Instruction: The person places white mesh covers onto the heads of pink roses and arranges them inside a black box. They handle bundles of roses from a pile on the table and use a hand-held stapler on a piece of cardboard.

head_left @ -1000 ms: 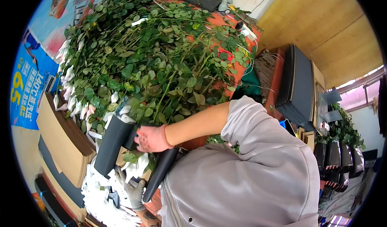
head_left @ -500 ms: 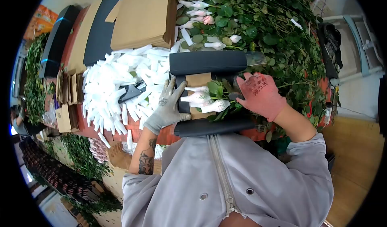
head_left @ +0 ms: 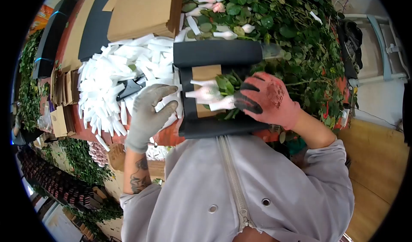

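Observation:
White net-sleeved rose buds [head_left: 206,94] with green leaves lie on a brown cardboard piece [head_left: 206,73], which rests on a black sheet whose sides are rolled or folded up [head_left: 216,53]. My right hand [head_left: 268,99], in a pink glove with dark fingertips, is curled over the stems and leaves just right of the buds. To the left of the sheet, my left hand [head_left: 150,115] in a grey-white glove is raised, thumb and fingers apart, holding nothing. Beneath and beyond it lies a pile of white sleeves [head_left: 107,83] with a black tool [head_left: 128,88] on top.
Stacked cardboard [head_left: 143,12] stands at the back left beside black sheets [head_left: 96,23]. Many leafy rose stems [head_left: 292,31] cover the back right of the red table. A folding chair [head_left: 380,48] is at the right. Part of another person shows at the far left edge.
The view has swung from the leafy pile to the front. Since half a second ago, my left hand has left the sheet and moved left; my right hand has shifted left, closer to the buds.

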Motion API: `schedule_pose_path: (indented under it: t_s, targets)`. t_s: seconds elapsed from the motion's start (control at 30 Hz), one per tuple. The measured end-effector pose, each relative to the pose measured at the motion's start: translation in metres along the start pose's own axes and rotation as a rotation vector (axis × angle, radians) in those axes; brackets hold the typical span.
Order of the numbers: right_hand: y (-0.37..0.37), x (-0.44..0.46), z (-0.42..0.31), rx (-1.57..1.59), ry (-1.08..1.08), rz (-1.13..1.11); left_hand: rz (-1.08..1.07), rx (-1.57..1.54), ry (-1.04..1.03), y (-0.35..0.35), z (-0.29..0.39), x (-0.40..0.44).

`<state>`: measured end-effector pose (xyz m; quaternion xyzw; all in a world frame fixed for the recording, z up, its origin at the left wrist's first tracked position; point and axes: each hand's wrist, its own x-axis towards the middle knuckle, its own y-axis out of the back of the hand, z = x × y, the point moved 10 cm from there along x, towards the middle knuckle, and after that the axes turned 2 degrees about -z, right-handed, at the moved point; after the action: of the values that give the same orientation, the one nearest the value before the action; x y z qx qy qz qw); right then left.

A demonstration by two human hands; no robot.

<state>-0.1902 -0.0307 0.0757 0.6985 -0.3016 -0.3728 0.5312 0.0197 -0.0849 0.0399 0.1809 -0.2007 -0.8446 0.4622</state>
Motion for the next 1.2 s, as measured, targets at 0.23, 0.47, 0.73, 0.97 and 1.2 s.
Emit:
schedule_pose_path:
  t_s: [0.23, 0.47, 0.73, 0.97, 1.2]
  targets:
    - [-0.031, -0.002, 0.001, 0.018, -0.007, 0.058, -0.059, 0.476, -0.372, -0.054, 0.059, 0.027]
    - [-0.062, -0.007, 0.003, 0.084, 0.098, -0.052, 0.003, 0.453, -0.281, -0.062, 0.034, 0.040]
    - [-0.062, 0.024, -0.028, 0.016, -0.043, -0.358, 0.036, 0.469, -0.192, -0.058, 0.030, 0.040]
    - [-0.003, 0.001, -0.004, 0.122, 0.054, -0.045, -0.049, 0.420, -0.346, -0.064, 0.052, 0.016]
    - [0.060, -0.020, 0.008, -0.566, -0.135, 0.544, 0.018, 0.544, -0.465, -0.056, 0.080, 0.021]
